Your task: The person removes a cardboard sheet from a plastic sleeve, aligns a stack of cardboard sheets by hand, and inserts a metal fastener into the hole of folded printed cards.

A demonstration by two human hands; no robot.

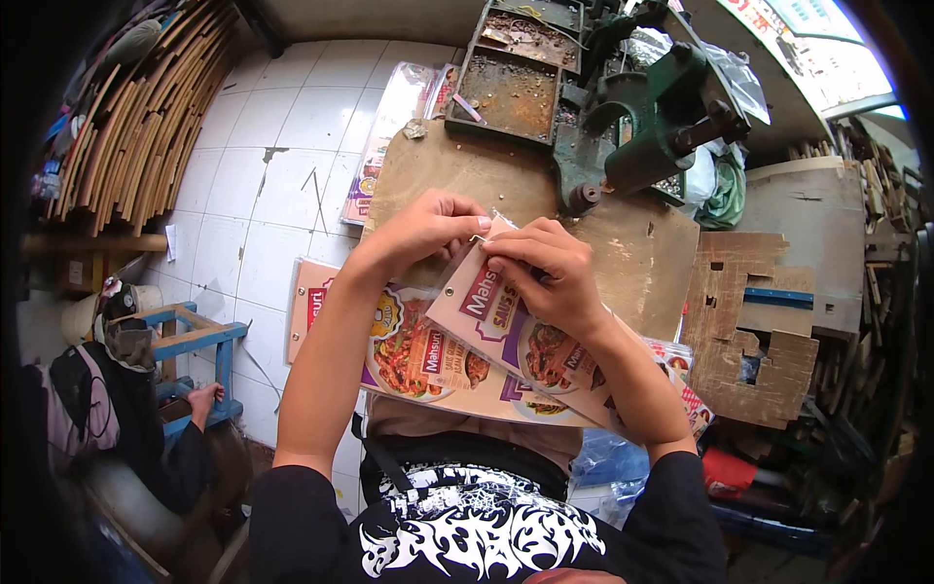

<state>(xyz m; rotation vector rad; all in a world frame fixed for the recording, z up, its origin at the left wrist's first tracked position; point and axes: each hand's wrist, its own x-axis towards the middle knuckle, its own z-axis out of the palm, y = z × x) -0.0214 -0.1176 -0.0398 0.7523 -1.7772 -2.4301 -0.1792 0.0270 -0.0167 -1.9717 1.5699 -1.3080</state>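
My right hand [547, 268] is closed in a pinch at the top corner of a printed plastic-covered sign [486, 302] reading "Mahsuri". A thin white cord [477, 237] shows at that corner, between the fingertips of both hands. Close by on the left, my left hand [436, 232] pinches at the cord with thumb and curled fingers; its fingertips are partly hidden. A metal eyelet sits at the sign's left edge. Beneath lies another sign [413, 346] of the same print, with food pictures, across my lap and the table edge.
A wooden work table [623, 253] carries a green metal press [652, 117] and a dirty divided tray [506, 92]. More signs [389, 127] lie at its left. Beyond are stacked wood strips [146, 117], a blue stool [195, 336] and another person's hand [204, 401]. Cut boards [749, 341] stand right.
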